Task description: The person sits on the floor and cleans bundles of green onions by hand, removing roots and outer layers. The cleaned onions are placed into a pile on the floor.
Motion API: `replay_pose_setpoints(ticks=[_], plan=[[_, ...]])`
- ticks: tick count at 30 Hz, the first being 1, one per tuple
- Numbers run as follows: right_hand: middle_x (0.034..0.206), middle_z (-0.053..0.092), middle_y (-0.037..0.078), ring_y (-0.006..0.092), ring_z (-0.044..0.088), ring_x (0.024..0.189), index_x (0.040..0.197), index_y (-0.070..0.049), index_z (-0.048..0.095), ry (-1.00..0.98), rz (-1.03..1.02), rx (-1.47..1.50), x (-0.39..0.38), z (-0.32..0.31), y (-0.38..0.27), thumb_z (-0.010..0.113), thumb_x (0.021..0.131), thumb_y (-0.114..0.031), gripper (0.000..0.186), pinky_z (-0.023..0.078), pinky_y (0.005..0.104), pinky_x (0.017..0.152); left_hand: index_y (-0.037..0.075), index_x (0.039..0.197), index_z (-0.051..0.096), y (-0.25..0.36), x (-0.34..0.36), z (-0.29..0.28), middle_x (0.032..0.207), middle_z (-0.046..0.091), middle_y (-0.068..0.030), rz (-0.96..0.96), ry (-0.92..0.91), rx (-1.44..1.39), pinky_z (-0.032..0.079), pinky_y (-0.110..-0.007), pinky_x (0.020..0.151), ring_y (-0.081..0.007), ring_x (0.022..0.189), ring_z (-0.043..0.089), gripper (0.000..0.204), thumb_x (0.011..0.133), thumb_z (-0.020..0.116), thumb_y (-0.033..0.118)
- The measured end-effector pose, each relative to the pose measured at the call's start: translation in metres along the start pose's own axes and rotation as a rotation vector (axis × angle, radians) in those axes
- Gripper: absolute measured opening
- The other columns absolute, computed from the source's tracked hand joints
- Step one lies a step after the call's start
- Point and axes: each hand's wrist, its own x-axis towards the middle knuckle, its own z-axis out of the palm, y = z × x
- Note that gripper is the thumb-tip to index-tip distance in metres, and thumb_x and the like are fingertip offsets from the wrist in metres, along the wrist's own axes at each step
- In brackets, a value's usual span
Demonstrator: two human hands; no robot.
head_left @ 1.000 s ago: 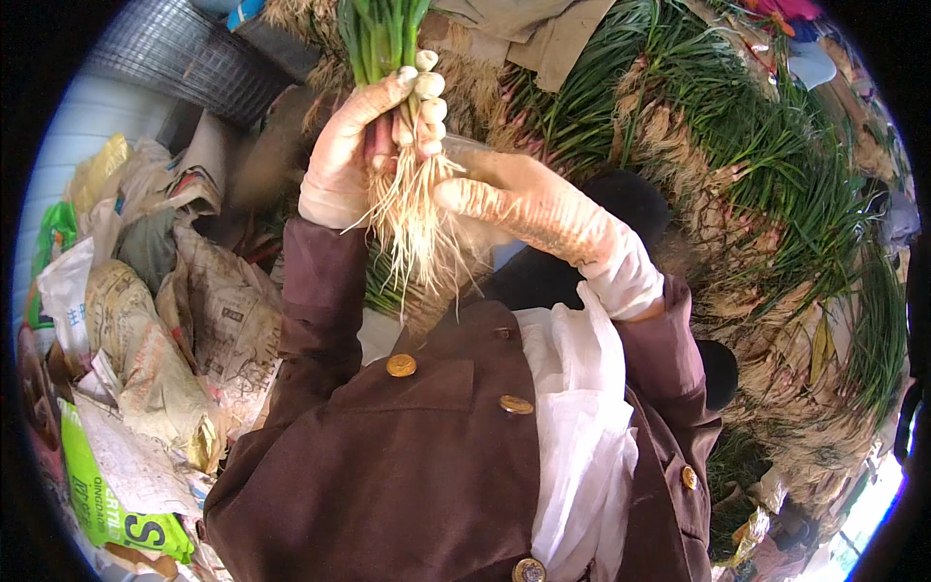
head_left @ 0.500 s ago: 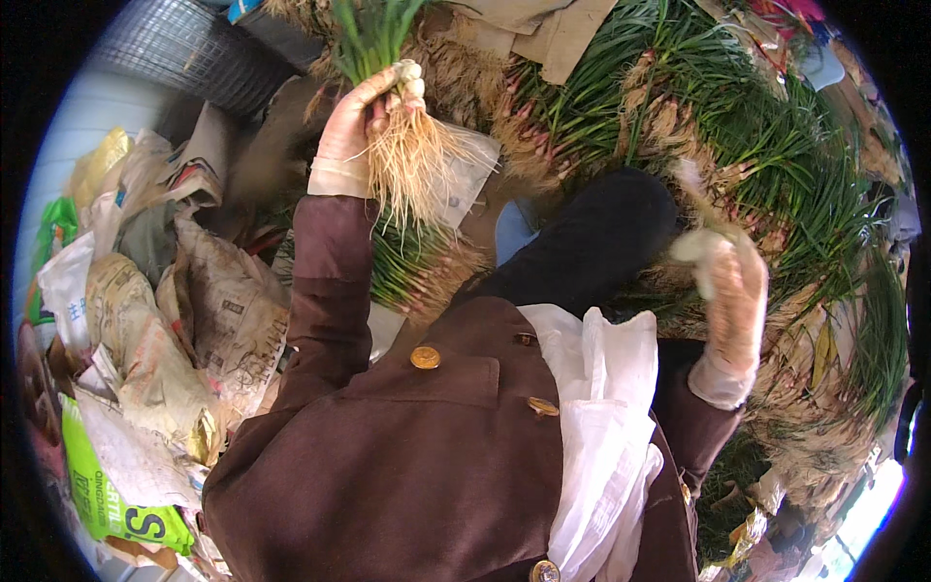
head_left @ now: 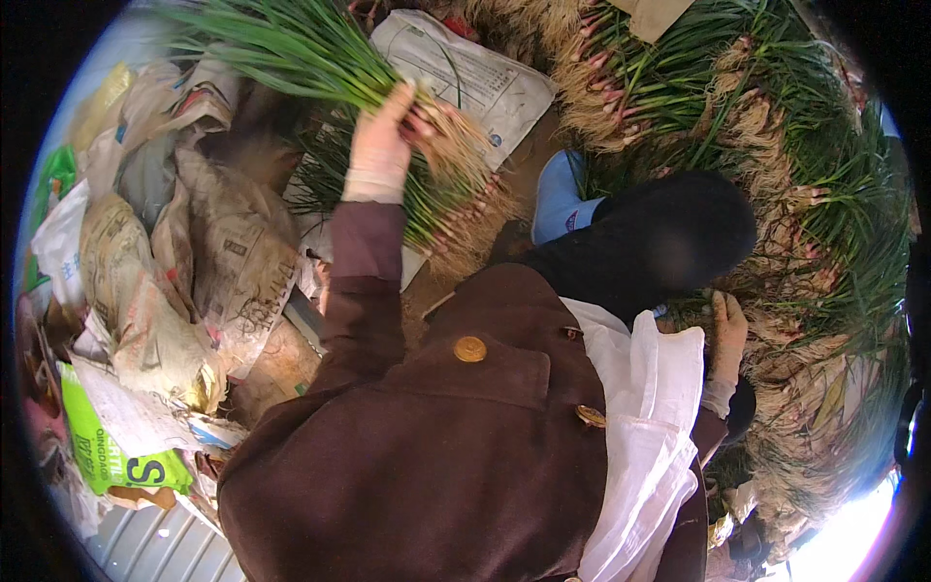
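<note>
My left hand [head_left: 383,131] is closed round a bunch of spring onions [head_left: 320,68]. Their long green leaves reach up and left, while the pinkish bulbs and pale roots hang to the right of my fingers, slightly blurred. Below the held bunch lies a pile of spring onions [head_left: 451,218], roots towards my leg. My right hand [head_left: 727,339] is low beside my dark-clad knee, close to the rooty edge of the heap on the right. Its fingers point forward, look stretched out, and nothing shows in them.
A big heap of spring onions [head_left: 786,175] curves along the right. A printed white sack [head_left: 465,73] lies flat ahead, with cardboard [head_left: 659,15] beyond it. Crumpled sacks [head_left: 145,320] crowd the left. My blue boot [head_left: 561,199] stands on the ground between the piles.
The held bunch has swung from leaves upward to leaves leftward, roots now to the right. My right hand has moved down beside my knee. The view has shifted, exposing more of the white sack.
</note>
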Motion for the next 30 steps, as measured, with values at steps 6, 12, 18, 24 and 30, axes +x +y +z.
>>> replay_pose_setpoints(ticks=[6,12,18,24,30], plan=[[0.099,0.069,0.01,0.017,0.06,0.085,0.112,0.005,0.062,-0.059,0.009,-0.024,0.014,0.019,0.041,0.057,0.098,-0.031,0.039,0.048,0.0297,0.078,0.001,0.134,0.041,-0.196,-0.003,-0.044,0.124,0.051,-0.0179,-0.459,0.194,0.011,0.047,-0.037,0.085,-0.0246,0.101,0.052,0.053,0.097,0.059,0.034],[0.098,0.069,0.012,0.0232,0.065,0.09,0.105,0.006,0.06,-0.195,0.154,-0.062,0.008,0.035,0.012,0.054,0.098,-0.022,0.029,0.051,0.0347,0.08,0.005,0.15,0.028,-0.216,-0.029,-0.06,0.15,0.037,-0.0169,-0.639,0.52,-0.042,0.036,-0.046,0.11,-0.0334,0.136,0.04,0.061,0.101,0.05,0.034],[0.102,0.068,0.016,0.0296,0.065,0.094,0.108,0.004,0.06,-0.214,0.154,-0.207,0.012,0.056,0.02,0.056,0.095,-0.021,0.029,0.051,0.0385,0.083,0.003,0.146,0.035,-0.214,-0.045,-0.119,0.14,0.049,-0.018,-0.653,0.516,0.084,0.044,-0.045,0.103,-0.0322,0.121,0.054,0.056,0.099,0.053,0.028],[0.106,0.068,0.019,0.036,0.066,0.097,0.111,0.002,0.061,-0.242,0.128,-0.441,0.011,0.07,0.011,0.059,0.092,-0.02,0.029,0.052,0.0423,0.086,0.0,0.129,0.051,-0.176,-0.052,-0.086,0.118,0.062,-0.0117,-0.615,0.457,0.172,0.051,-0.035,0.074,-0.024,0.095,0.063,0.037,0.097,0.057,0.02],[0.123,0.062,0.021,0.0374,0.058,0.114,0.127,-0.002,0.058,-0.22,0.106,-0.478,0.013,0.061,-0.001,0.066,0.083,-0.019,0.048,0.047,0.0419,0.097,0.002,0.121,0.058,-0.21,0.002,-0.064,0.104,0.068,-0.0113,-0.387,0.142,0.394,0.054,-0.032,0.074,-0.0182,0.083,0.066,0.027,0.096,0.058,0.013]])
